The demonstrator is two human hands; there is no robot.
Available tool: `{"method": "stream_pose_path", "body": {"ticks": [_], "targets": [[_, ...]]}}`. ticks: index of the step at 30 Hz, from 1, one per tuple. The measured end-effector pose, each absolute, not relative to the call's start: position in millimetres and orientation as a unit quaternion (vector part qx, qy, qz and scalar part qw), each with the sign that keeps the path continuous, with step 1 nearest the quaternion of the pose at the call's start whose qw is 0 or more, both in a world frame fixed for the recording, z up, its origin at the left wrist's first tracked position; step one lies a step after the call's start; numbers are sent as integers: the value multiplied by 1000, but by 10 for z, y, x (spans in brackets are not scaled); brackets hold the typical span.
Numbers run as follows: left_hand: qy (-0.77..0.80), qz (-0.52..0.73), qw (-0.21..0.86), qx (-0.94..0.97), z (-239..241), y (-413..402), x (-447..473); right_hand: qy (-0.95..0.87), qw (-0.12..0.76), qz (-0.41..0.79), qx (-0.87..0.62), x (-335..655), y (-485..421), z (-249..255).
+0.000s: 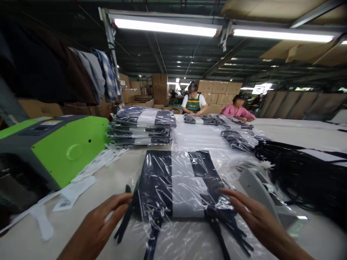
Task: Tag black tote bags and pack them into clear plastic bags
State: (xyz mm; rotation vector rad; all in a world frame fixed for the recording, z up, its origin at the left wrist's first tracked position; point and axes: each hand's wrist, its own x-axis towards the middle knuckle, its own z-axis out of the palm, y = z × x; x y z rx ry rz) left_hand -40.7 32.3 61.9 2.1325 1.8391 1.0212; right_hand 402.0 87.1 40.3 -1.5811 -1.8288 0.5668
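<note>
The left hand (101,222) lies flat with fingers extended, grasping nothing, its fingertips touching a dark strap (125,216) at the left edge of the dark folded garment in its clear plastic bag (179,186). The right hand (255,216) is likewise spread and unclenched, fingertips pressing the bag's right edge. The bag lies centred on the pale surface (32,242), straps trailing from its near open end. In the inspector's judgement, good practice is to tuck both straps inside evenly and smooth the film flat. Beyond stand a green and grey machine (62,148), a stack of bagged garments (141,130), and two seated workers (193,103).
</note>
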Motion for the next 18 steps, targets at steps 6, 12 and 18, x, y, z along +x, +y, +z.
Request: {"method": "stream_pose_path", "body": {"ticks": [6,12,18], "targets": [[613,143,33,776,516,2790,520,-872,173,192,-416,2691,2529,386],[681,48,16,730,-334,3712,180,-840,105,69,-528,3080,3722,-253],[671,28,35,740,-556,3781,-54,-794,98,41,-599,3525,4106,-619]]}}
